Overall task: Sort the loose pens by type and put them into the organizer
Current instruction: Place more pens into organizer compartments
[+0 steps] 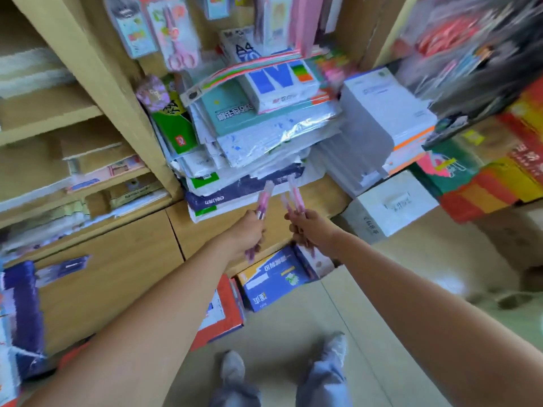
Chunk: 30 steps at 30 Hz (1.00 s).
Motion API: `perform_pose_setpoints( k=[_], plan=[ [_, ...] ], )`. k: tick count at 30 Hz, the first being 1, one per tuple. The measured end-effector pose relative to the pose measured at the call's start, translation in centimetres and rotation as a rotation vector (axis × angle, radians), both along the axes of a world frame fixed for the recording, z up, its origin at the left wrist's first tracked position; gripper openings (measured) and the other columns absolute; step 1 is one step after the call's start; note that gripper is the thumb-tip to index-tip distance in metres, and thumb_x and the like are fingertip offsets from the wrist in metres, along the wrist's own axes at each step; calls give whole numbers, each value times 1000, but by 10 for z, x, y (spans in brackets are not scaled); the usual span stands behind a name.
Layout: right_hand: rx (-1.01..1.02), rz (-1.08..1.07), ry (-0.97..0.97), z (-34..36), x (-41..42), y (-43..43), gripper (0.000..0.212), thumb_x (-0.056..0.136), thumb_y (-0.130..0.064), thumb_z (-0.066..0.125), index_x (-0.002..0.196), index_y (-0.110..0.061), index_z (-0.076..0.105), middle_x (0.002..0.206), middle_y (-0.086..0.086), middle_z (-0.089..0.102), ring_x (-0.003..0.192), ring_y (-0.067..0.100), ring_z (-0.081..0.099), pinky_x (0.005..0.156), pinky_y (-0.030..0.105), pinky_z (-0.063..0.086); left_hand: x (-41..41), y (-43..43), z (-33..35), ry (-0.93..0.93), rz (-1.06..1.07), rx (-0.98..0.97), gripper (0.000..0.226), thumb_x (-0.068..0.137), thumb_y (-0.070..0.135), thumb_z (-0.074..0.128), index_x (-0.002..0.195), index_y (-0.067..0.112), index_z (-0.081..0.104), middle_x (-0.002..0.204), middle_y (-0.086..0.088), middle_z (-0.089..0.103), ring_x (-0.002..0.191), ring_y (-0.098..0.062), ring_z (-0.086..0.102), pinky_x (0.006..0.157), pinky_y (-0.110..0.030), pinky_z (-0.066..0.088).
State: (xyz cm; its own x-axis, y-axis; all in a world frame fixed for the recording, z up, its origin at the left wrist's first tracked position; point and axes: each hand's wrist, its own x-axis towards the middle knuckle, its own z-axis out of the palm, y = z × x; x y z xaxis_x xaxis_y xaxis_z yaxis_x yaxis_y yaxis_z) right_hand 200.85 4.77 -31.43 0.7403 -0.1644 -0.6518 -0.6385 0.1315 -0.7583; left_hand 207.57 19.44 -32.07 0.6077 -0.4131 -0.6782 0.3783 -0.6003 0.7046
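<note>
Pink pens point(294, 193) point toward 12 o'clock from the right hand point(311, 229), its fingers curled round them. At its 9 o'clock, the left hand point(249, 230) grips another pen point(265, 198). Paper stacks point(264, 142) fill the shelf point(323, 195) beyond.

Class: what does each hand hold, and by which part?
The left hand grips a pink pen near its middle; the right hand grips a few pink pens by their lower part.
</note>
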Motion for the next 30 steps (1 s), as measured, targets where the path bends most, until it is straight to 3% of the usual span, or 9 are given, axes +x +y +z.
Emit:
perform_pose_setpoints(
  k=[2,7,11,17,20,23,26,30],
  plan=[
    [-83,-10,27,9,-16,-46,26,101,-33,43,93,-10,50,60,0,39,30,5,32,30,14,21,-10,-44,4,-17,1,-43,7,99,16,38,94,12,36,65,-7,40,45,-16,35,43,-22,30],
    [-214,-93,60,29,-52,-160,37,96,-44,50,79,-11,52,46,-5,39,29,7,27,32,15,19,-34,-162,22,-99,43,-68,29,101,41,39,95,13,42,70,-1,43,45,-14,32,36,-16,25],
    [-205,-157,71,38,-73,-245,53,90,-62,43,78,-11,52,52,-1,39,38,11,28,38,21,21,-51,-250,30,-135,-12,-65,22,102,35,35,97,14,35,69,-4,38,44,-16,33,31,-14,24],
    [-200,-164,96,41,-83,-347,53,90,-66,41,91,-14,52,62,-3,42,43,10,32,36,17,22,-49,-356,37,-113,-82,-74,16,100,27,35,92,14,37,72,-8,37,46,-17,33,48,-24,29],
    [-165,-178,87,33,-74,-392,48,93,-59,43,83,-12,49,64,2,42,47,15,34,42,27,28,-33,-407,41,-141,-116,-65,15,102,26,35,103,11,38,68,-6,37,49,-17,34,40,-20,30],
    [-147,-186,83,32,-59,-439,40,100,-36,41,73,-8,45,60,7,44,45,19,37,42,33,30,-9,-459,34,-175,-155,-86,27,101,28,36,115,5,40,75,-9,44,49,-19,38,58,-31,37],
    [-157,-190,75,35,-43,-484,43,102,-28,39,65,-7,44,55,8,44,32,17,38,31,24,31,15,-507,29,-202,-179,-59,30,100,29,36,114,3,42,81,-7,44,54,-19,38,66,-36,36],
    [-299,-190,118,33,-23,-543,45,100,-40,43,67,-9,43,50,7,41,25,15,30,31,16,26,39,-568,24,-175,-211,-65,22,100,27,36,103,6,43,84,-10,42,53,-21,35,56,-31,33]
  ],
)
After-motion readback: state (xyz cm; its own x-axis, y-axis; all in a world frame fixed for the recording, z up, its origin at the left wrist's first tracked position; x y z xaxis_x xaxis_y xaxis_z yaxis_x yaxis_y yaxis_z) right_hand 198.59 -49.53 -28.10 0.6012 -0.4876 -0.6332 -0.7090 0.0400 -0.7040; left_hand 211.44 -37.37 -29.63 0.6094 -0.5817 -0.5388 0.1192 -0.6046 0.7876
